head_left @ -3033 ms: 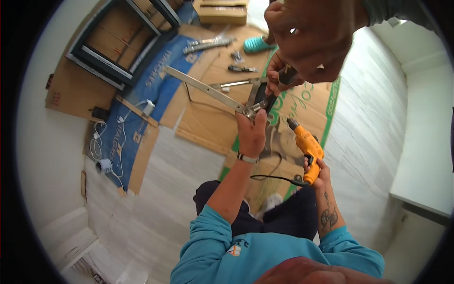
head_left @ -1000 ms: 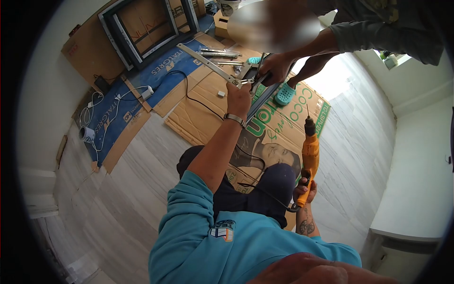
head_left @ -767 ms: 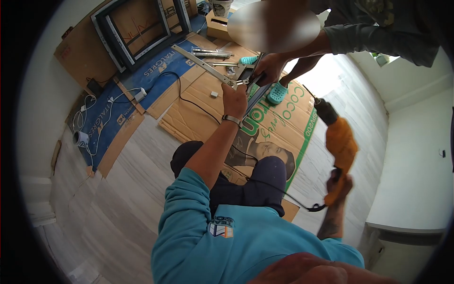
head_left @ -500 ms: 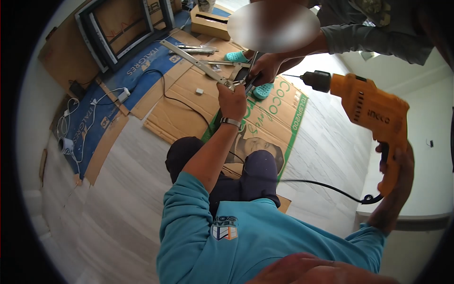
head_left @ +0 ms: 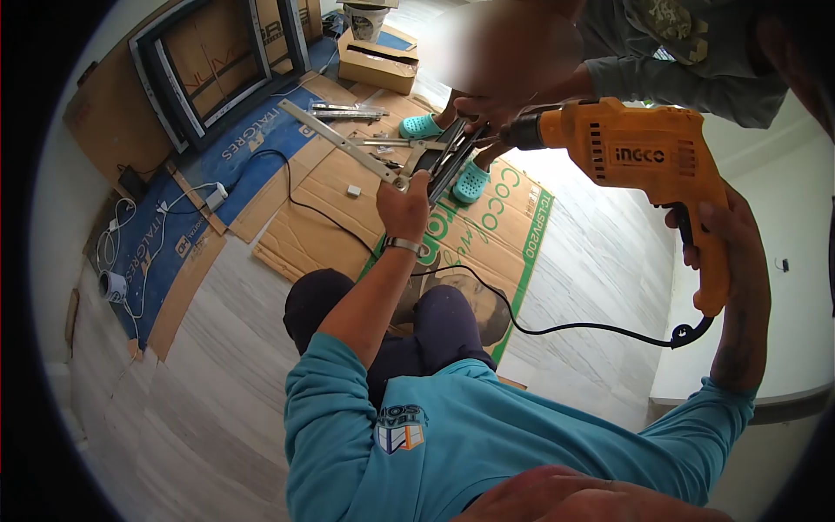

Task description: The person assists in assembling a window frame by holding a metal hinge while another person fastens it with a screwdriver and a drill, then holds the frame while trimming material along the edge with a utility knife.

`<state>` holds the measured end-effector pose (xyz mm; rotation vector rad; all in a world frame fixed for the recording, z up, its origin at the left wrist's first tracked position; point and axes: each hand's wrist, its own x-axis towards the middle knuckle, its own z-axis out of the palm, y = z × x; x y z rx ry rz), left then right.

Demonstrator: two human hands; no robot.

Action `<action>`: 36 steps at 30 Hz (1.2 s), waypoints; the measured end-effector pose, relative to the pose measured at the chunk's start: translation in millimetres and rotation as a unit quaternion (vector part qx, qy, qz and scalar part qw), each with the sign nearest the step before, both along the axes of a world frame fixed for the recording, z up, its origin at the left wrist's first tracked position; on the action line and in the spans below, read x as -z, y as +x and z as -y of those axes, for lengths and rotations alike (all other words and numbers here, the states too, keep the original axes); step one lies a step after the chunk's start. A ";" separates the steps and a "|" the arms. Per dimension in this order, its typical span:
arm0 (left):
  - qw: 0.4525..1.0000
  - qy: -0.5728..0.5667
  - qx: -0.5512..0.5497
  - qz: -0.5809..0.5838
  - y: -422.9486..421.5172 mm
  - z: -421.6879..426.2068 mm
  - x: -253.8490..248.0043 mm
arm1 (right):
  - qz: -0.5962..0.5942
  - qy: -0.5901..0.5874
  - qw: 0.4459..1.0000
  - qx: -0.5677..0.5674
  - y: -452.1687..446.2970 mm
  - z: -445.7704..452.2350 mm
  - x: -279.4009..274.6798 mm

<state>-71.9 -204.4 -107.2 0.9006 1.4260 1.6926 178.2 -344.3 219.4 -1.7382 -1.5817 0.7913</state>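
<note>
My right hand (head_left: 726, 228) grips the handle of an orange power drill (head_left: 639, 148), fingers around the trigger area. Its chuck points left, with the bit's tip near a dark metal bar (head_left: 452, 157); I cannot tell whether they touch. My left hand (head_left: 404, 209) is closed around the joint of a flat metal hinge arm (head_left: 335, 142), whose long strip slants up to the left. Across from me, a co-worker's hand (head_left: 480, 111) is at the upper end of the dark bar. The contact between hinge arm and bar is partly hidden.
Flattened cardboard (head_left: 322, 222) covers the floor beneath my hands. A black drill cord (head_left: 591, 328) crosses by my knees. Metal strips (head_left: 348, 113) lie beyond, near an open cardboard box (head_left: 376, 65). A dark frame (head_left: 217, 65) leans at left, above a white power cord (head_left: 156, 235).
The drill has moved left and up, bringing its bit to the dark bar. My left hand and the hinge arm have shifted slightly left and down in view; the co-worker's hand has moved up.
</note>
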 end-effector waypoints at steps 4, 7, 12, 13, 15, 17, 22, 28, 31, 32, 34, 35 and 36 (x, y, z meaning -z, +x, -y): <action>0.999 0.005 0.000 0.038 2.1 -3.4 -6.2 | 0.010 0.008 1.000 -0.011 6.2 -45.7 9.4; 0.998 -0.013 0.004 0.058 9.6 6.6 -11.5 | 0.032 -0.018 0.999 -0.029 15.8 -67.5 13.8; 0.997 -0.019 0.014 0.072 15.9 15.9 -28.1 | 0.038 -0.030 0.997 -0.054 25.1 -107.9 17.8; 0.997 -0.022 0.015 0.067 17.9 18.3 -27.0 | 0.034 -0.029 0.997 -0.067 27.5 -113.7 20.0; 1.000 0.012 0.029 0.003 24.2 22.8 -23.8 | 0.027 -0.025 0.997 -0.073 33.1 -119.0 24.3; 0.999 0.009 0.037 0.007 28.0 22.2 -25.2 | 0.061 -0.024 0.994 -0.091 35.7 -124.0 27.3; 0.998 -0.041 0.047 0.030 26.5 23.6 -26.8 | 0.106 -0.051 0.991 -0.068 40.3 -121.6 26.5; 0.999 -0.005 0.026 0.034 39.2 22.6 -26.9 | 0.082 -0.029 0.995 -0.039 42.6 -118.6 31.8; 0.999 -0.007 0.011 0.043 40.4 24.9 -28.5 | 0.067 -0.040 0.996 -0.052 46.3 -121.7 34.8; 0.998 -0.012 0.018 0.051 38.7 23.4 -23.2 | 0.070 -0.040 0.995 -0.054 47.6 -122.4 34.5; 0.999 0.004 0.011 0.035 35.9 19.7 -19.3 | 0.070 -0.027 0.996 -0.048 50.7 -123.0 38.5; 1.000 0.021 0.011 0.021 36.1 19.2 -18.4 | 0.070 -0.028 0.996 -0.047 50.4 -123.6 38.1; 0.999 0.020 0.012 0.021 36.9 19.5 -20.0 | 0.074 -0.036 0.995 -0.051 50.5 -123.8 36.9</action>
